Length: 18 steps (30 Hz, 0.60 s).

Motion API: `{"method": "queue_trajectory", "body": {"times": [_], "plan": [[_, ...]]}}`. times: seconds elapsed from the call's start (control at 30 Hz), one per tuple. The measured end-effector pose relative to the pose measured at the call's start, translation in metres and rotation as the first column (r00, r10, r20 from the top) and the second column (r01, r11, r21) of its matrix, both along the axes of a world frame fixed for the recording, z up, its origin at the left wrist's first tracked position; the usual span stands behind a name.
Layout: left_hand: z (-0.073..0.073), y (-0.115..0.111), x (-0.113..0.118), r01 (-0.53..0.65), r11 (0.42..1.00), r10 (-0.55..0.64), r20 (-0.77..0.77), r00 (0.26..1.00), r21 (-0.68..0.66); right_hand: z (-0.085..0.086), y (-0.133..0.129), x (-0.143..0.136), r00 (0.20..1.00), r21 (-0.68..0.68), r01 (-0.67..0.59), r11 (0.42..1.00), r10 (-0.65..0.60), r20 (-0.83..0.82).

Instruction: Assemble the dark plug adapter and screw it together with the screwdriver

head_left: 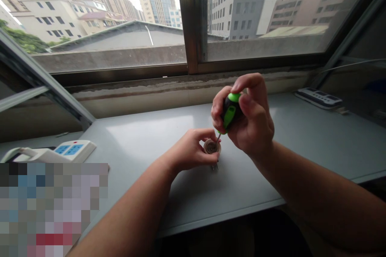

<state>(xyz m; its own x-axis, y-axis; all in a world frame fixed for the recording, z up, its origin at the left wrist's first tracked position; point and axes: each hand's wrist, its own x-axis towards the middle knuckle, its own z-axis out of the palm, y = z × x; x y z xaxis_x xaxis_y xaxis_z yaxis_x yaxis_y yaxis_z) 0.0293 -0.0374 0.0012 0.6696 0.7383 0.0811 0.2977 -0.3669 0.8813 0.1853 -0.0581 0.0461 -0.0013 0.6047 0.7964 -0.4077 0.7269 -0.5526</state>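
My left hand [193,148] grips a small round whitish electrical fitting [208,147] between thumb and fingers, just above the table. Metal prongs show below the fitting, and its round dark inner face is turned up towards me. In my right hand [253,124] is a screwdriver [229,113] with a stubby black-and-green handle, fingers wrapped round it. Its thin shaft slants down to the left, and the tip reaches the fitting's rim or inside. I cannot tell exactly where the tip sits.
Both hands work over a pale grey table [144,128] under a window. At left lies a white power strip [75,150] with blue sockets, near a pixelated area. Another power strip [318,98] lies at the back right. A metal frame [60,76] rises at the left.
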Motion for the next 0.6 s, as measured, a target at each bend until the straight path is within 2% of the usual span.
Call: {"method": "queue_trajectory", "body": {"times": [0.13,0.23,0.33,0.43,0.5,0.6], "plan": [[0.0,0.0002,-0.0006,-0.002,0.999,0.003,-0.027,1.0,0.047,-0.0017,0.0019,0.0001,0.997,0.015,0.068,0.998,-0.068,0.039],[-0.0002,-0.0005,-0.0005,-0.02,0.997,0.023,-0.041,0.999,0.077,-0.002,0.0021,0.0006,0.996,-0.022,-0.017,1.0,0.019,0.091],[-0.0006,-0.0006,0.0,-0.017,0.998,0.019,-0.026,0.999,0.062,-0.0026,0.0024,0.0013,0.995,-0.021,-0.088,0.996,0.089,0.043],[0.0005,-0.0004,-0.0001,-0.003,0.999,0.004,-0.03,1.0,0.041,-0.0039,0.0047,0.0015,0.999,0.039,-0.034,0.999,0.034,0.0],[0.0022,-0.0006,-0.0004,-0.001,0.999,0.003,-0.042,0.999,0.046,-0.0042,0.0058,0.0015,0.999,0.05,0.01,0.999,-0.012,0.042],[0.0042,-0.0012,-0.0007,-0.012,0.997,0.017,-0.066,0.998,0.075,-0.0031,0.0045,0.0018,0.994,0.003,-0.049,0.999,0.049,0.102]]}}
